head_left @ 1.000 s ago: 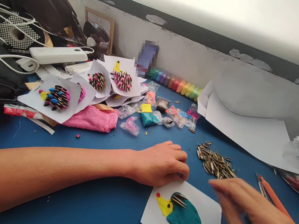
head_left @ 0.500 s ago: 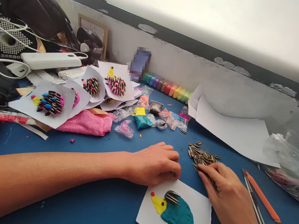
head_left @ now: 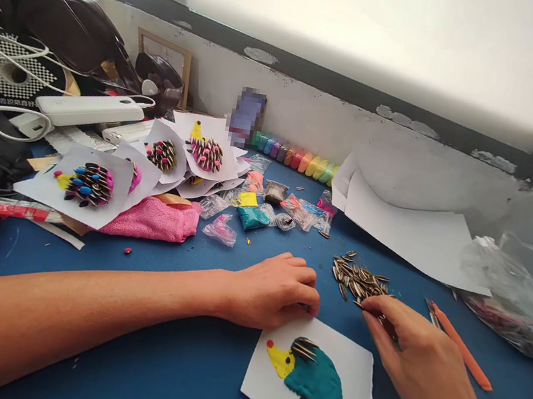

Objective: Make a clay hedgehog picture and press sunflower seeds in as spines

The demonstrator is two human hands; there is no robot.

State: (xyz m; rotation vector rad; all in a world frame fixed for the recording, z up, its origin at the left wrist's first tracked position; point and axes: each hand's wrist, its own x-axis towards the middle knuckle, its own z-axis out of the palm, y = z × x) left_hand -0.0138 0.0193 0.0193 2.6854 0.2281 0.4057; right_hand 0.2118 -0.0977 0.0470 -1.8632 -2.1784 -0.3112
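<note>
My right hand [head_left: 418,342] is at the near edge of a heap of striped sunflower seeds [head_left: 359,280]. Its thumb and forefinger pinch a sunflower seed [head_left: 358,304]; the other fingers curl underneath, partly hidden. My left hand [head_left: 275,292] rests on the table by the top edge of a white paper sheet [head_left: 261,387], its fingers curled in. Whatever those fingers may hold is hidden. A clay hedgehog [head_left: 319,380] lies flat on the sheet, with a teal body, yellow face, red nose and black legs. Several seeds stick in a dark patch behind its head.
Finished seed hedgehogs on paper [head_left: 91,185] lie at left over a pink towel [head_left: 157,219]. Bagged clay [head_left: 253,216] and a row of coloured clay [head_left: 298,158] sit farther back. An orange tool [head_left: 463,345], white paper [head_left: 404,225] and a plastic bag [head_left: 521,314] are at right.
My right hand has drawn slightly back and right from the heap, a seed tip now showing at its fingertips. My left hand stays in place. The view has shifted a little.
</note>
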